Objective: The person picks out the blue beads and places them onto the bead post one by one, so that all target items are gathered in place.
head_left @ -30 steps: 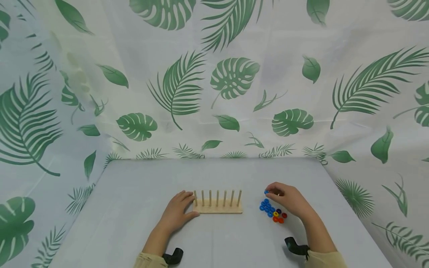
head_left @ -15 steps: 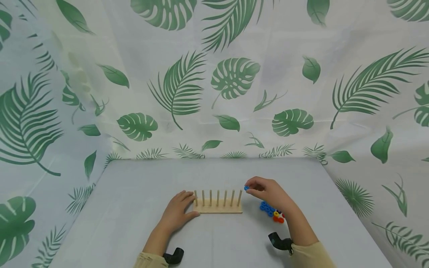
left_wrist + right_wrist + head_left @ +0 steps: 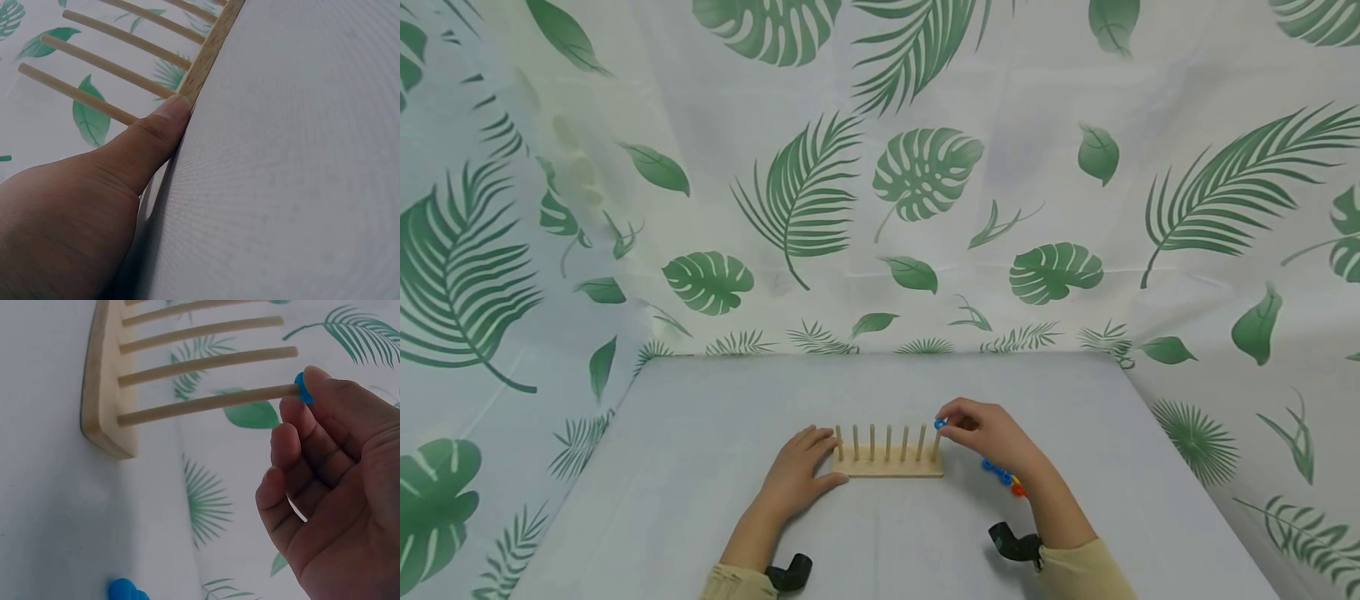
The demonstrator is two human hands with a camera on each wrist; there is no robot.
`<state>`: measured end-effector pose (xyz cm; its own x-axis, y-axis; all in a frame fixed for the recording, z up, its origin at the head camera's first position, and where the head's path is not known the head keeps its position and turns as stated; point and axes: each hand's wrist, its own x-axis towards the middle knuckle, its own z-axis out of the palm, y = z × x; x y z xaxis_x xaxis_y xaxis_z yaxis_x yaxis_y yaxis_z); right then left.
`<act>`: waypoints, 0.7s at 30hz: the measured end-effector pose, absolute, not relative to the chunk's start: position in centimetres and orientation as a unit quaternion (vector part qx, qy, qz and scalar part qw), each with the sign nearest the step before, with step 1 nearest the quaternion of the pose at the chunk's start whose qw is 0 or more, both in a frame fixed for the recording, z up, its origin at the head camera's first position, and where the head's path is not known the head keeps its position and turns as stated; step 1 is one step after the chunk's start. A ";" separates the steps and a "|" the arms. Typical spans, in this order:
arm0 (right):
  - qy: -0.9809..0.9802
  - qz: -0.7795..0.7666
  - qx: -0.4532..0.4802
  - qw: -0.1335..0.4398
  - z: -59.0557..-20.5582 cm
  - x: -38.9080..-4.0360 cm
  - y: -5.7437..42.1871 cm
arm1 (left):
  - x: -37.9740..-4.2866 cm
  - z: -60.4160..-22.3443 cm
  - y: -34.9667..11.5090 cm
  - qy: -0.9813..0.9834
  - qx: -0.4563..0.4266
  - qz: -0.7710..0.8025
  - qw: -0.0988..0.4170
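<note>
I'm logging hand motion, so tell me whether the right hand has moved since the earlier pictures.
Yes. In the head view, the right hand has moved leftward to the rightmost peg of the pegboard, which stayed put.

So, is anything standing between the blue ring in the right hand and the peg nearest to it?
Nothing visible stands in the way. The right hand pinches the blue ring at the tip of the nearest peg, and no other ring sits on it.
</note>
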<state>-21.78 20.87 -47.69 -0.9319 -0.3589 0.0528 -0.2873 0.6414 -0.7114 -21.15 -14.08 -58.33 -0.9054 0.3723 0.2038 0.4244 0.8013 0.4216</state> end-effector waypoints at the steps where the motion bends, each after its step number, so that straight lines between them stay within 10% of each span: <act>1: 0.905 -0.383 -0.179 0.045 -47.8 -21.7 20.9 | -21.2 -58.3 -14.1 -0.947 -0.211 -0.235 0.055; 21: 0.885 -0.430 -0.179 -0.004 -53.4 -21.3 20.5 | -21.0 -58.0 -13.9 -0.946 -0.206 -0.242 0.057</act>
